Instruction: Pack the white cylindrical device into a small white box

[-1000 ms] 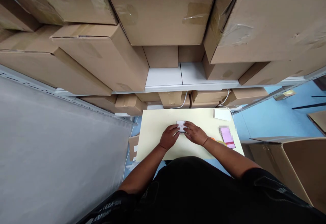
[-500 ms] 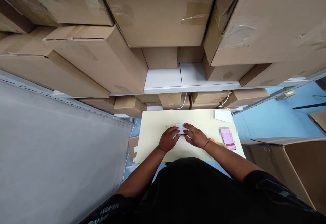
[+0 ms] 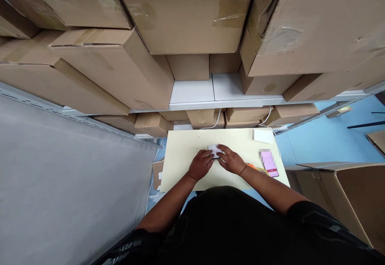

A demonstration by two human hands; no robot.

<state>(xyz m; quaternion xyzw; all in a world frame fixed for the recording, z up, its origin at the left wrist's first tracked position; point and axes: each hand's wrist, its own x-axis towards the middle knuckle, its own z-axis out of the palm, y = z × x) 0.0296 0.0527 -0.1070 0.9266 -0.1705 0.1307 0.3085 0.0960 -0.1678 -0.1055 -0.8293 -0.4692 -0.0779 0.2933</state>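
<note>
A small white flat item (image 3: 214, 149) lies on the pale yellow table (image 3: 180, 156), near its middle. My left hand (image 3: 202, 165) holds its left side with the fingers curled against it. My right hand (image 3: 231, 160) grips its right side, thumb and fingers over the edge. Both hands rest on the tabletop and cover most of the item, so what it is cannot be told.
A phone with a pink screen (image 3: 268, 162) and something orange (image 3: 251, 166) lie right of my right hand. A white box (image 3: 262, 136) with a cable sits at the table's far right. Stacked cardboard boxes (image 3: 192, 12) fill the shelves ahead. An open carton (image 3: 343, 192) stands at right.
Both hands stay on the small white item; my left hand has shifted slightly closer over it. Nothing else has moved.
</note>
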